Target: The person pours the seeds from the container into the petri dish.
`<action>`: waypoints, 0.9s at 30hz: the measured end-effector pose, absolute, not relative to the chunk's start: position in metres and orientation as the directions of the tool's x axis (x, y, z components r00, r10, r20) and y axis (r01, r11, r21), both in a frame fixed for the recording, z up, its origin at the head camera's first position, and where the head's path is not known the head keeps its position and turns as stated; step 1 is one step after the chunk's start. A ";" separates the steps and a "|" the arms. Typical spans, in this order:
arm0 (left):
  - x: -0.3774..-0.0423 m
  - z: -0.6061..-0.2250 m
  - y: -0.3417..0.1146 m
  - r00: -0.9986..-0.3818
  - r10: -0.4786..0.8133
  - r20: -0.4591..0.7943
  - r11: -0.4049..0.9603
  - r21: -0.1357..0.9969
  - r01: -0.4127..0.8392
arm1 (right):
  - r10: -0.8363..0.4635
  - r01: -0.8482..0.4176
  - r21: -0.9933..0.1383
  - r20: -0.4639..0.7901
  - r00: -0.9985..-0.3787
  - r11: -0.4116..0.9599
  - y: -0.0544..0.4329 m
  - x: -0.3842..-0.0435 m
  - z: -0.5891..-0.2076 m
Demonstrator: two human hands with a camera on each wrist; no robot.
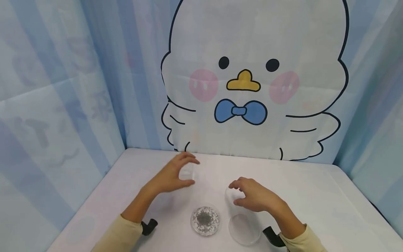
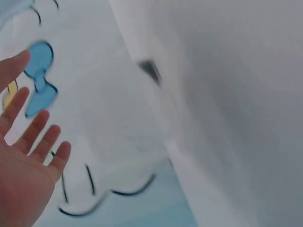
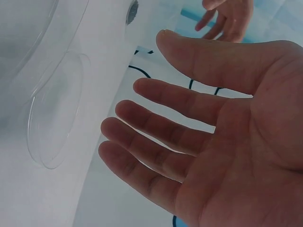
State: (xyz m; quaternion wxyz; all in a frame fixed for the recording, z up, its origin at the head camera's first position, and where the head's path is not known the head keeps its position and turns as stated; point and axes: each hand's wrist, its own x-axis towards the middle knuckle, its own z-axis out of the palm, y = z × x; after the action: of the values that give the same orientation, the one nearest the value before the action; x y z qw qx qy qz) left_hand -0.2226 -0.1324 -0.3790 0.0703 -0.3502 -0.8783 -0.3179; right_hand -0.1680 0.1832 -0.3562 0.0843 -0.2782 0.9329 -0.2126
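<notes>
My left hand [image 1: 173,175] is raised over the far left of the table, thumb and fingers parted, holding nothing. A faint clear shape [image 1: 186,172] shows through the gap between them in the head view. To the right, my right hand [image 1: 256,196] hovers with fingers loosely spread and nothing in its grasp; the right wrist view shows its bare palm [image 3: 236,142]. Partly behind that hand lies a clear round dish [image 1: 230,201]. Nearer to me is a second clear dish [image 1: 244,229]. Left of it sits a round clear dish [image 1: 191,224] with dark specks clustered at its middle.
A black curved piece [image 1: 149,226] is at the left sleeve, and another black piece [image 1: 273,237] at the right sleeve. Behind the white table [image 1: 330,203] hangs a curtain [image 1: 141,87] with a cartoon bird; more curtain encloses both sides.
</notes>
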 end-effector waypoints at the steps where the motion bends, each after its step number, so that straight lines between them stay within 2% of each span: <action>1: -0.229 -0.382 -0.140 -0.760 0.536 0.368 0.549 0.532 0.645 | -0.559 -0.488 -0.441 -0.037 -0.829 0.753 0.184 -0.168 -0.357; 4: -0.243 -0.389 -0.157 -0.805 0.482 0.347 0.553 0.592 0.586 | -0.562 -0.493 -0.438 -0.034 -0.827 0.752 0.186 -0.168 -0.358; 12: -0.258 -0.402 -0.176 -0.897 0.424 0.122 0.621 0.682 0.386 | -0.535 -0.462 -0.445 -0.046 -0.843 0.767 0.184 -0.168 -0.359; 20: -0.262 -0.402 -0.178 -0.921 0.390 -0.022 0.636 0.729 0.252 | -0.515 -0.430 -0.456 -0.077 -0.854 0.779 0.182 -0.167 -0.359; 27: -0.263 -0.399 -0.177 -0.933 0.355 -0.053 0.639 0.743 0.201 | -0.528 -0.410 -0.477 -0.141 -0.838 0.778 0.184 -0.159 -0.360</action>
State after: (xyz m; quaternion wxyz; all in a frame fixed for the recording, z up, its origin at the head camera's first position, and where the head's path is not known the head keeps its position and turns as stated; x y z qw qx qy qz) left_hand -0.2633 -0.1773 -0.3989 -0.0973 -0.1545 -0.8999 -0.3960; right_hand -0.1587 0.1836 -0.3600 0.1345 -0.2510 0.9332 -0.2192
